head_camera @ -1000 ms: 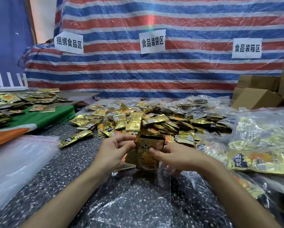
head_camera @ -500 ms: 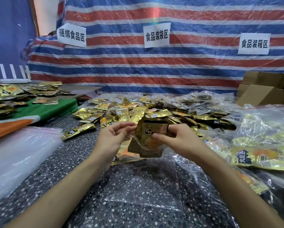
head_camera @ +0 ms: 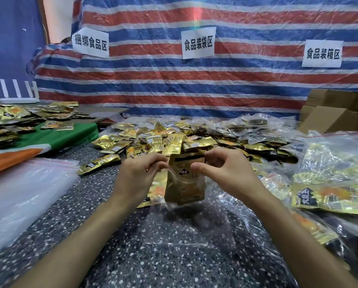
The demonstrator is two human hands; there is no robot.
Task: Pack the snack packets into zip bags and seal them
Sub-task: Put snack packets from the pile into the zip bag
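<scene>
A small clear zip bag stuffed with gold snack packets hangs upright above the speckled table, held between both hands. My left hand pinches the bag's top edge at its left end. At the right end my right hand pinches the same edge, thumb in front. A heap of loose gold snack packets lies just behind the hands. More empty clear zip bags lie flat on the table under my wrists.
Filled zip bags are piled at the right, with cardboard boxes behind them. A stack of clear bags lies at the left, beside a green and orange cloth carrying more packets. A striped tarp with paper signs closes the back.
Both hands have lifted the filled bag a little and moved along its top edge; the right thumb now presses nearer the middle.
</scene>
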